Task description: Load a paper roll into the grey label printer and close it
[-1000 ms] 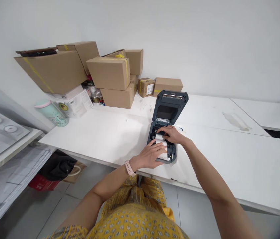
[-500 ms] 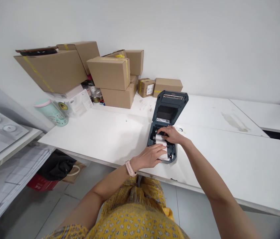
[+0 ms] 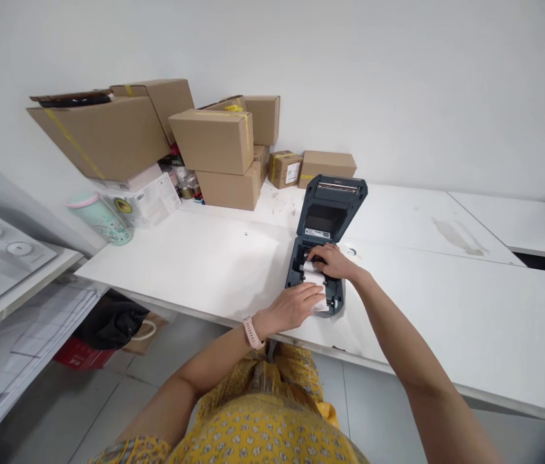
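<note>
A dark blue-grey device like a label printer [image 3: 339,193] stands on the white table with its lid raised. White paper [image 3: 315,278] lies inside its lower part. My left hand [image 3: 296,305], a pink band on its wrist, rests with fingers laid flat over the near part of the paper. My right hand [image 3: 331,260] reaches into the device from the right, its fingers bent at the far end of the paper. Whether its fingertips grip anything inside is hidden.
Cardboard boxes [image 3: 211,143] are stacked against the wall at the back left. A mint green tumbler [image 3: 102,219] stands at the table's left end. A white appliance with knobs [image 3: 4,248] is at the far left.
My left hand has slid slightly down toward the table's front edge, and more of the white paper shows between the hands. My right hand has hardly moved.
</note>
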`<state>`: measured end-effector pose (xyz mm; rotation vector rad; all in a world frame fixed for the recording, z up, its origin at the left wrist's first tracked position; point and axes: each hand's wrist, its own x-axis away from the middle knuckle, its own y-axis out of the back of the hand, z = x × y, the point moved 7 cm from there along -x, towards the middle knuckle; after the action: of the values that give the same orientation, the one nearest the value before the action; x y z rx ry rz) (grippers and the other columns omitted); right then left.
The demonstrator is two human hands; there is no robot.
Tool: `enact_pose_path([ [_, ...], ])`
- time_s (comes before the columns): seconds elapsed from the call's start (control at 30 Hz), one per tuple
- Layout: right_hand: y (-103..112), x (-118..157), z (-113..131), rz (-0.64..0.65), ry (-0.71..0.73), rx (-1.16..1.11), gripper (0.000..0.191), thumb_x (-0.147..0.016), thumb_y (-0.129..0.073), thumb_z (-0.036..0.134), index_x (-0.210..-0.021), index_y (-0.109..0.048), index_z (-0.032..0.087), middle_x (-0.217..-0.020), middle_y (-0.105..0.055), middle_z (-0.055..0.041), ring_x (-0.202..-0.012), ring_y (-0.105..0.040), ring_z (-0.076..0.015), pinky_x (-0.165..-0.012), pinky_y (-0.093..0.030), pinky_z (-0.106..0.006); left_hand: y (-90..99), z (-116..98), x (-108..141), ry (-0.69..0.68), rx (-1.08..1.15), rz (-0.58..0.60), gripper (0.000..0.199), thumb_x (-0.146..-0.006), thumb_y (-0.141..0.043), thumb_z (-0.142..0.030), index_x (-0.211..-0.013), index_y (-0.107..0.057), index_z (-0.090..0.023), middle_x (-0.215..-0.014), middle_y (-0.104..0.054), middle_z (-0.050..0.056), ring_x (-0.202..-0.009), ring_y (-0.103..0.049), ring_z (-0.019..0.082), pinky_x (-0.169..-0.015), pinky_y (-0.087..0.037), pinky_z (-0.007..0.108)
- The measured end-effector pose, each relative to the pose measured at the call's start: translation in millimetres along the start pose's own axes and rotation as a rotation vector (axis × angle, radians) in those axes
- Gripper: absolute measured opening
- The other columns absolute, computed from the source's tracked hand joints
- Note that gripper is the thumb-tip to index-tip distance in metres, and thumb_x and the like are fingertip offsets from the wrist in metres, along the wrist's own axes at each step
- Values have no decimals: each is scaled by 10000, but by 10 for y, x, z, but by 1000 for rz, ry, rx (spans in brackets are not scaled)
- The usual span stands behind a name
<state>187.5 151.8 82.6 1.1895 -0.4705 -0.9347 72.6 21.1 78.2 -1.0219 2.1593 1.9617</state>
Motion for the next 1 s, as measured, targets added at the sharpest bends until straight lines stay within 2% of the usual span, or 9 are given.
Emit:
enact_pose_path([
  [0.13, 21, 79, 3, -176, -24, -121, 288, -751, -480, 108, -964, -648, 206, -1086, -698, -74, -1011, -593, -263, -974, -414, -459, -11, -6, 34, -19, -28, -15, 372, -906, -596, -194, -1266, -529, -128, -1371, -579, 141, -1357, -475, 234, -1143, -428, 399],
  [0.27, 42, 267, -34, -373, -103, -214, 373, -817, -449, 145, -1146, -604, 226, -1175, -658, -83, -1102, -556, -274, -987, -434, -477, -21, -16, 105, -10, -33, -102, 348, -937, -519, -155, -1282, -554, -127, -1354, -602, 122, -1350, -485, 204, -1146, -428, 391],
  [0.4, 26, 347, -46, -395, -133, -244, 394, -854, -447, 192, -1221, -577, 250, -1196, -645, -80, -1112, -556, -280, -989, -439, -497, -24, -12, 172, 42, 1, -204, 340, -970, -410, -139, -1246, -605, -169, -1317, -635, 92, -1321, -517, 187, -1116, -455, 415],
  [0.57, 78, 356, 20, -418, -149, -242, 317, -887, -457, 252, -1169, -600, 248, -1154, -663, -82, -1075, -588, -268, -964, -469, -468, 0, -21, 195, 56, 36, -242, 304, -980, -409, -163, -1160, -654, -174, -1282, -658, 86, -1302, -535, 184, -1093, -462, 413],
  [0.63, 233, 414, 37, -574, -179, -232, 265, -913, -453, 288, -1114, -618, 236, -1122, -668, -95, -1065, -596, -259, -974, -465, -452, 23, -18, 196, 58, 55, -260, 297, -983, -412, -165, -1136, -666, -173, -1265, -670, 83, -1282, -552, 182, -1082, -467, 405],
  [0.7, 497, 525, 25, -833, -238, -187, 261, -940, -438, 329, -1091, -619, 218, -1094, -657, -113, -1065, -585, -258, -991, -447, -455, 45, -12, 198, 56, 82, -284, 283, -984, -424, -176, -1100, -682, -175, -1240, -684, 81, -1255, -576, 182, -1064, -478, 399],
  [0.8, 946, 593, -15, -1119, -296, -129, 352, -960, -425, 402, -1220, -560, 206, -1197, -597, -130, -1143, -525, -271, -1024, -406, -494, 54, 11, 208, 58, 146, -322, 246, -976, -471, -208, -1024, -712, -186, -1183, -712, 79, -1213, -609, 178, -1037, -490, 393],
  [0.9, 1356, 376, -134, -1123, -302, -216, 497, -968, -422, 474, -1398, -428, 226, -1434, -450, -137, -1311, -397, -260, -1127, -296, -482, 34, 50, 223, 86, 214, -357, 229, -965, -519, -263, -924, -736, -203, -1108, -742, 69, -1159, -645, 183, -1017, -497, 402],
  [1.0, 1595, 39, -330, -984, -372, -454, 625, -974, -384, 538, -1488, -314, 189, -1559, -312, -135, -1400, -293, -220, -1181, -197, -423, 19, 69, 233, 97, 258, -393, 244, -959, -539, -299, -856, -740, -207, -1055, -757, 66, -1119, -667, 188, -993, -508, 406],
])
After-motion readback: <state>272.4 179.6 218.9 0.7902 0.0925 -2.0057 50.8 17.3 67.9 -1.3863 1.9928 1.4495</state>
